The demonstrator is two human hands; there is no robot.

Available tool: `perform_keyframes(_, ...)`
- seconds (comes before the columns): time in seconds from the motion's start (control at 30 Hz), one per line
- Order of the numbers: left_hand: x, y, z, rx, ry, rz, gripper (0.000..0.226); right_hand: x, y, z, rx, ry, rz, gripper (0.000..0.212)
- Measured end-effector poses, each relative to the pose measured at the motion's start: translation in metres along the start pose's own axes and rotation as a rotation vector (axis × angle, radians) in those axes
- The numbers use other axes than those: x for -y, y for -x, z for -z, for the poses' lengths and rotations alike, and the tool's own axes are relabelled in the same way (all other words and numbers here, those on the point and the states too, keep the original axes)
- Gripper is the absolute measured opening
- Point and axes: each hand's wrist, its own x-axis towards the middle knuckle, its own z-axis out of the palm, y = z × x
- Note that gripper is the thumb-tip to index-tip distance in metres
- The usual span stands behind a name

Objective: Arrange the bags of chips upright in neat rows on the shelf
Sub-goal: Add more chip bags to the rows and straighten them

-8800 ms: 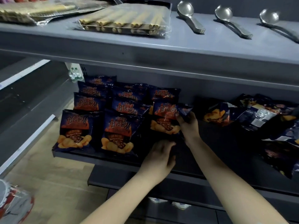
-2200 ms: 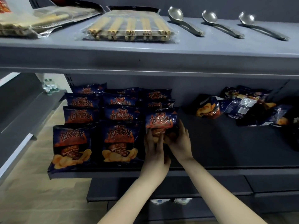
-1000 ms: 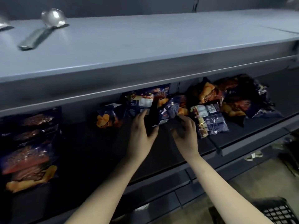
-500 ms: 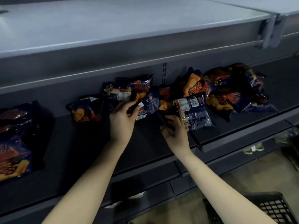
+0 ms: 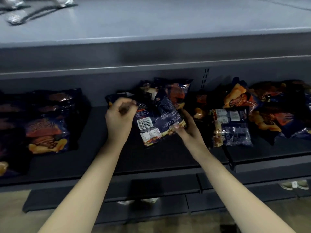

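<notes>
Both hands hold one dark blue chip bag (image 5: 156,121), back side up with its barcode showing, over the middle of the dark shelf (image 5: 151,158). My left hand (image 5: 119,118) pinches its upper left edge. My right hand (image 5: 186,128) grips its lower right corner. At the left stand the arranged bags (image 5: 45,130) in rows, fronts facing me. A loose heap of bags (image 5: 262,111) lies at the right, with another bag (image 5: 230,128) back side up beside my right hand. More loose bags (image 5: 175,91) lie behind the held one.
The grey upper shelf (image 5: 168,19) juts out above the chip shelf, with blurred metal spoons (image 5: 16,12) at its far left. A lower shelf edge (image 5: 117,199) and the tan floor (image 5: 151,224) lie below my arms.
My hands left the neat rows, reached to the loose heap and took hold of one bag. The view has swung back left, and the bag now sits at the shelf's middle.
</notes>
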Motion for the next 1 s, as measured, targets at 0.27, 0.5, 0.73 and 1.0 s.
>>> perform_keyframes(0.27, 0.022, 0.015, 0.102, 0.020, -0.134, 0.179, 0.020, 0.019, -0.020, -0.076, 0.528, 0.005, -0.008, 0.073)
perform_keyframes(0.5, 0.039, 0.028, 0.150, 0.025, 0.170, 0.424, 0.015, 0.020, -0.020, -0.146, 0.641, -0.036, 0.001, 0.064)
perform_keyframes(0.73, 0.049, 0.045, 0.173, 0.361, 0.248, 0.465, 0.039, 0.029, -0.022, -0.182, 0.650, -0.194, -0.014, 0.064)
perform_keyframes(1.0, 0.065, 0.035, 0.219, 0.315, 0.268, 0.491, 0.031, 0.030, -0.017, -0.227, 0.549, -0.256, -0.065, 0.056)
